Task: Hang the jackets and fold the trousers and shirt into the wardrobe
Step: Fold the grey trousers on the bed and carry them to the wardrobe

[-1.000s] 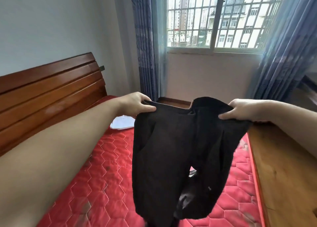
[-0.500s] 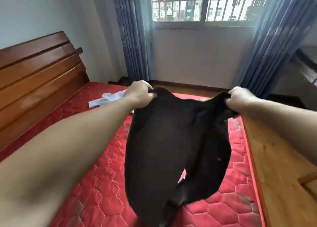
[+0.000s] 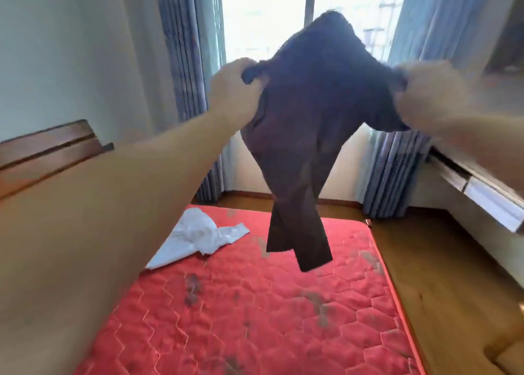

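Trousers [image 3: 300,125] hang from our gripping left hand [image 3: 234,87] and right hand [image 3: 425,97], above the red mattress [image 3: 255,303]; window [image 3: 266,17] far.

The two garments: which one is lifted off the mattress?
The dark garment, gripped by left hand and right hand. The white one lies crumpled on the red mattress.

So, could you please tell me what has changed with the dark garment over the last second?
Both hands, left hand and right hand, have swung the dark garment upward, so it now hangs clear above the red mattress. Both hands kept their grip on its top edge; the white garment stayed on the mattress.
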{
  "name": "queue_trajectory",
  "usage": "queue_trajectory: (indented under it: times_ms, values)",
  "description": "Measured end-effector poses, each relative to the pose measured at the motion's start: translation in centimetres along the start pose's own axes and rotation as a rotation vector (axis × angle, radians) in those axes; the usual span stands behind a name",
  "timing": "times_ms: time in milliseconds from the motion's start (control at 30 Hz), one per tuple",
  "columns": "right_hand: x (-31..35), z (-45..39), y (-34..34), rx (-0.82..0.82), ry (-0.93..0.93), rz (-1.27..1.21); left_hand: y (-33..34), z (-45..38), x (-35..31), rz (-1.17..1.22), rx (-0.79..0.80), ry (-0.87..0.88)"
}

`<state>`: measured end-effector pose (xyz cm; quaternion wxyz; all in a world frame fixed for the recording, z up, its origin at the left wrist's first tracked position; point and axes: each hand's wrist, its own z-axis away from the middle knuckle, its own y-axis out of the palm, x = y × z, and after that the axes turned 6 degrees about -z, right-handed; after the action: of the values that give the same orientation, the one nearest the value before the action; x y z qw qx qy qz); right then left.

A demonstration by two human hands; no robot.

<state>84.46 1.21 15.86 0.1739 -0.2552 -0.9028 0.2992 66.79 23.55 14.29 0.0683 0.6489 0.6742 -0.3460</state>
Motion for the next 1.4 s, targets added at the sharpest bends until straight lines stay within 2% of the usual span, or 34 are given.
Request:
queue_trajectory:
  times_ms: [133, 200, 300, 400, 533, 667, 833, 933, 1000, 1067, 1133, 1200, 1233, 1267, 1333, 1400]
  values:
    - [-2.2, 13.4, 5.2, 0.286, -0.065, 0.131, 3.1, 11.4, 5.3, -0.089, 0.307, -0.039]
    - [-3.7, 20.0, 7.6, 0.488, -0.051, 0.230, 4.4, 17.7, 8.1, -0.253, 0.511, -0.068]
    - [-5.5, 31.5, 11.0, 0.757, -0.038, 0.236, 5.9, 28.6, 12.0, -0.531, 0.819, -0.057]
    - [-6.3, 44.0, 13.5, 0.969, -0.031, 0.231, 6.5, 40.2, 15.3, -0.711, 1.014, 0.004]
    - [-5.6, 59.7, 14.1, 1.212, -0.006, 0.231, 5.4, 54.6, 17.4, -0.813, 1.280, 0.047]
    - [-4.7, 70.4, 13.4, 1.331, -0.010, 0.180, 3.9, 64.1, 18.4, -0.807, 1.391, 0.045]
    - [-5.0, 77.8, 13.2, 1.361, 0.137, 0.167, 2.2, 71.6, 20.8, -0.746, 1.434, -0.073]
    - [-4.2, 81.2, 13.8, 1.361, 0.287, 0.153, 1.3, 75.1, 22.3, -0.710, 1.360, -0.236]
    - [-3.8, 83.6, 14.3, 1.306, 0.518, 0.129, 1.0, 77.3, 23.2, -0.656, 1.185, -0.471]
    - [-3.5, 86.1, 14.7, 1.129, 0.970, 0.070, 0.9, 79.5, 23.9, -0.514, 0.924, -0.843]
    - [-3.1, 88.0, 15.3, 0.832, 1.509, -0.060, 1.4, 81.1, 23.8, -0.302, 0.713, -1.226]
    - [-2.7, 88.5, 15.8, 0.517, 1.961, -0.374, 2.1, 82.2, 23.1, -0.002, 0.519, -1.627]
    - [-2.6, 88.6, 16.0, 0.378, 2.130, -0.573, 2.4, 82.4, 22.9, 0.178, 0.421, -1.784]
    - [-2.6, 88.4, 15.9, 0.243, 2.262, -0.747, 2.6, 82.5, 22.8, 0.333, 0.326, -1.885]
    - [-2.9, 88.0, 15.9, 0.050, 2.389, -0.985, 3.0, 82.6, 22.8, 0.508, 0.185, -1.971]
    - [-2.9, 87.5, 16.0, 0.015, 2.402, -1.058, 3.3, 82.8, 22.7, 0.432, 0.167, -1.960]
